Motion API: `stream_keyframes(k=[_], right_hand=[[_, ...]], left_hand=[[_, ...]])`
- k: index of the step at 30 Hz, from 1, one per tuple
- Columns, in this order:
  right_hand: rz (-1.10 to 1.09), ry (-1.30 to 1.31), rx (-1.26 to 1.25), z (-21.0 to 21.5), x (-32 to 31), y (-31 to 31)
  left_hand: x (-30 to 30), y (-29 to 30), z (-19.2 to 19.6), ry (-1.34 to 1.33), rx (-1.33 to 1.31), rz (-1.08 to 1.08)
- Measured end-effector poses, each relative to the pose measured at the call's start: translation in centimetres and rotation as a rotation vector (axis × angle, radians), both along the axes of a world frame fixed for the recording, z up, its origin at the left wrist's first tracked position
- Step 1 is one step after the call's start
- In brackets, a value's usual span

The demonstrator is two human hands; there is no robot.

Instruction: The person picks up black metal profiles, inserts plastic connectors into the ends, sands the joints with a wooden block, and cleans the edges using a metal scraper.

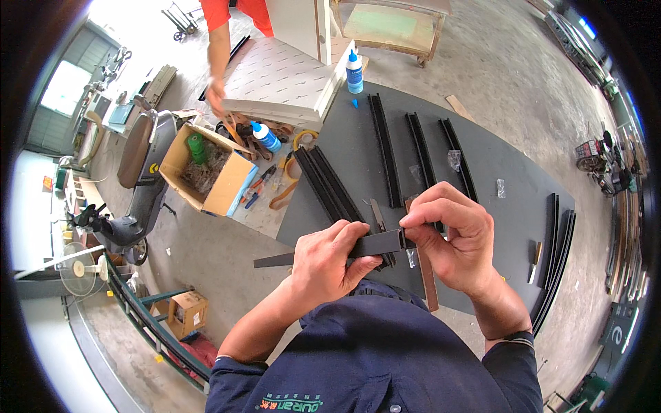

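My left hand (329,258) grips a long black metal rail (377,244) around its middle and holds it level above the floor. My right hand (451,237) pinches the rail's right end with thumb and fingertips on a small black end piece. The rail's left end (272,261) sticks out past my left hand. Below my hands lies a dark mat (496,206) with several more black rails (385,148) laid out in rows. A brown wooden strip (427,279) lies on the mat under my right hand.
Another person in an orange top (224,14) leans on a white perforated panel (279,79). A cardboard box (203,168), glue bottles (354,71), pliers and tape sit at the mat's left edge. A scooter (134,193) is parked left. Curved black rails (554,255) lie at right.
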State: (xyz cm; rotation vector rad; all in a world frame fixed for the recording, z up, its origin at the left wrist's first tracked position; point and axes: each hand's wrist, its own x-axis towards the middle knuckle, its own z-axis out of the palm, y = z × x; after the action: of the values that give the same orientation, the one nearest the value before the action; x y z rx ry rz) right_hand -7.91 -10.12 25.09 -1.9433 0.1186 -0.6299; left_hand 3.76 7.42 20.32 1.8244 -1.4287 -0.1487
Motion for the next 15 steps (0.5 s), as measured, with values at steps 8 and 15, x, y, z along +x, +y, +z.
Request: stream_keyframes(k=[8, 15], right_hand=[[-0.001, -0.003, -0.005, -0.05, -0.28, 0.32], [0.025, 0.020, -0.018, 0.16, -0.47, 0.28]], left_hand=[[-0.07, 0.04, 0.20, -0.024, -0.027, -0.001], [-0.16, 0.13, 0.06, -0.005, -0.019, -0.007]])
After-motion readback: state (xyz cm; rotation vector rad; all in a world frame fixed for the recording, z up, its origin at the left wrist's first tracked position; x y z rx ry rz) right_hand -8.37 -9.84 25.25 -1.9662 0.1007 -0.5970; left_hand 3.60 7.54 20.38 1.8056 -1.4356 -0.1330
